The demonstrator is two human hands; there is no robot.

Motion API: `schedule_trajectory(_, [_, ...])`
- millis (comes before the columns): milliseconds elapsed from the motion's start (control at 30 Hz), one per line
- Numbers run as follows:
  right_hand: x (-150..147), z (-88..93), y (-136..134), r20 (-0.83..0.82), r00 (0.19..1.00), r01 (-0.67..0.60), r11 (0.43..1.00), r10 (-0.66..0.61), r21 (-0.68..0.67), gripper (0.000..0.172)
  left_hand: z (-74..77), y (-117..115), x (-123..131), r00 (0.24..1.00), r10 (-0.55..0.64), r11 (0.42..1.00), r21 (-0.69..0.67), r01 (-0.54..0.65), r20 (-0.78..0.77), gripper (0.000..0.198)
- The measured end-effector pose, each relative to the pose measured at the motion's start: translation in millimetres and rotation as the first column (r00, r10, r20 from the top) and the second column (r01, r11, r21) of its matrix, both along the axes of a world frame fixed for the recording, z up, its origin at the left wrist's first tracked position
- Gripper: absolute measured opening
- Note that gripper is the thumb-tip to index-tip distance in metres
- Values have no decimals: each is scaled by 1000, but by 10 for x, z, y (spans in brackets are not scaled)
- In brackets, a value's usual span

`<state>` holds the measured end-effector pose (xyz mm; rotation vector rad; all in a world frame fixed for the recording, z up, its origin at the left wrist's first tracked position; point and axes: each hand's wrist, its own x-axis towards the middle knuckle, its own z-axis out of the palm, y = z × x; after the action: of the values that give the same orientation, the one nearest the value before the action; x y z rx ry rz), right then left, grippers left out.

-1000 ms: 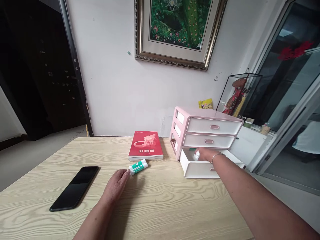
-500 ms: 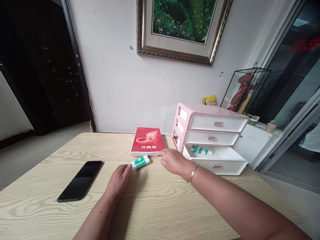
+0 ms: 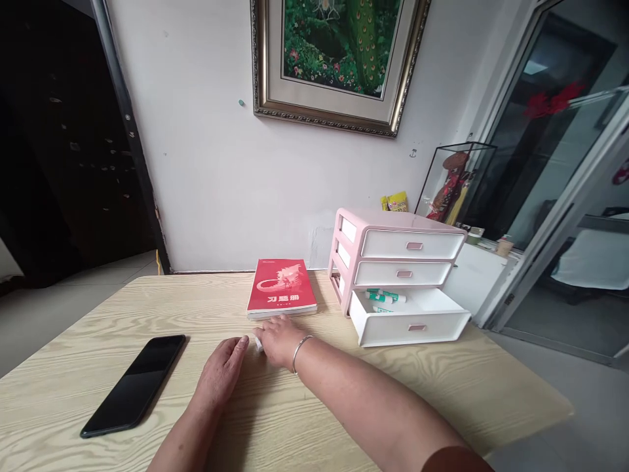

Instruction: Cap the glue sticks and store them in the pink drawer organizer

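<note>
While bare worktop (image 3: 344,393) lies open toward the near edge, the right hand (image 3: 276,341) covers a glue stick (image 3: 257,343). Its axis is hidden and the grip unclear; the left hand (image 3: 221,370) rests flat, holding nothing

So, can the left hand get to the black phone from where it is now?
Probably yes. The left hand rests flat on the table, and the black phone lies on the same side of it, with only bare wood between them. The right hand is on the other side.

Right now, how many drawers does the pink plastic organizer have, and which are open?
3. The top drawer and middle drawer are shut; the white bottom drawer is pulled out, with green-and-white glue sticks inside. None seems hidden.
</note>
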<state>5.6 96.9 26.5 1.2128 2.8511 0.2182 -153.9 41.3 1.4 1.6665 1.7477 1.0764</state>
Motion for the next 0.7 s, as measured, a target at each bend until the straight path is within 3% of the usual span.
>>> schedule_trajectory(167, [294, -277, 38, -11, 1000, -1, 998, 2, 64, 34, -153, 89, -38, 999, -23, 999, -26, 23, 27, 62])
schedule_trajectory(267, [569, -262, -78, -27, 997, -67, 993, 70, 95, 40, -165, 93, -39, 999, -30, 998, -46, 31, 20, 63])
schedule_trajectory(467, [1368, 233, -248, -222, 973, -24, 983, 64, 181, 55, -58, 31, -6, 999, -36, 999, -39, 36, -14, 60])
schedule_trajectory(567, [1885, 524, -206, -269, 962, 103, 976, -48, 193, 63, -41, 15, 6, 999, -28, 999, -19, 27, -24, 57])
schedule_trajectory(700, [2466, 785, -139, -309, 899, 366, 920, -311, 139, 66, -71, 23, 1, 999, -21, 999, -32, 20, -28, 58])
